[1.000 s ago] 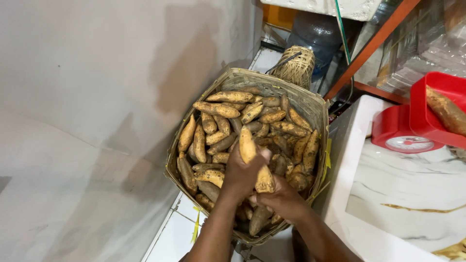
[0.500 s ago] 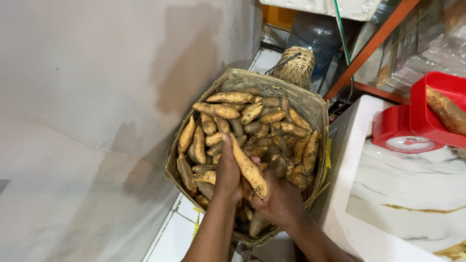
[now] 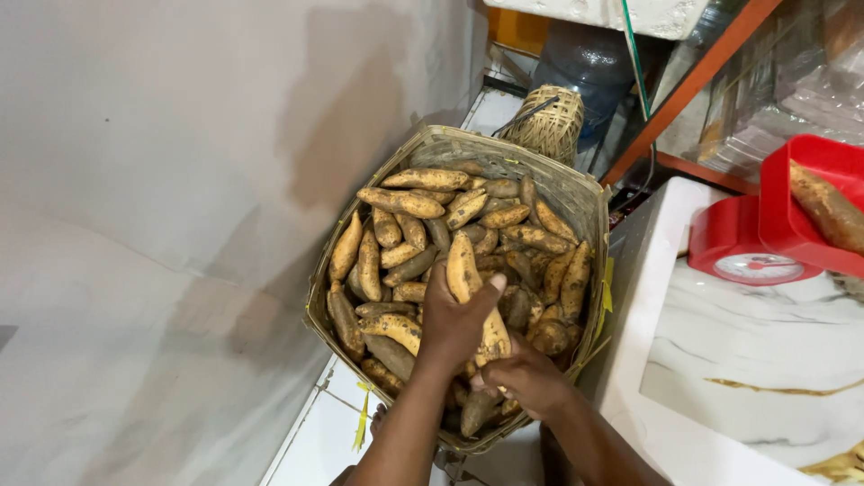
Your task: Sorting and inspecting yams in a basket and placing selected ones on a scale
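Sweet potato (image 3: 466,270) sits gripped in my left hand (image 3: 450,319) — my right hand (image 3: 526,380) pinches another's (image 3: 493,340) lower end. Dusty skins could slip from my fingers — back into the woven basket (image 3: 576,193).

Tan, dirt-speckled sweet potatoes (image 3: 423,202) fill a straw-coloured woven basket (image 3: 576,193); a red scale (image 3: 765,243) stands on gold-veined white marble counter (image 3: 765,360).

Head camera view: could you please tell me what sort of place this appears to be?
Probably a small produce shop or market stall: a woven basket heaped with sweet potatoes, a red weighing scale with one tuber in its pan on a white counter, and stocked shelving behind.
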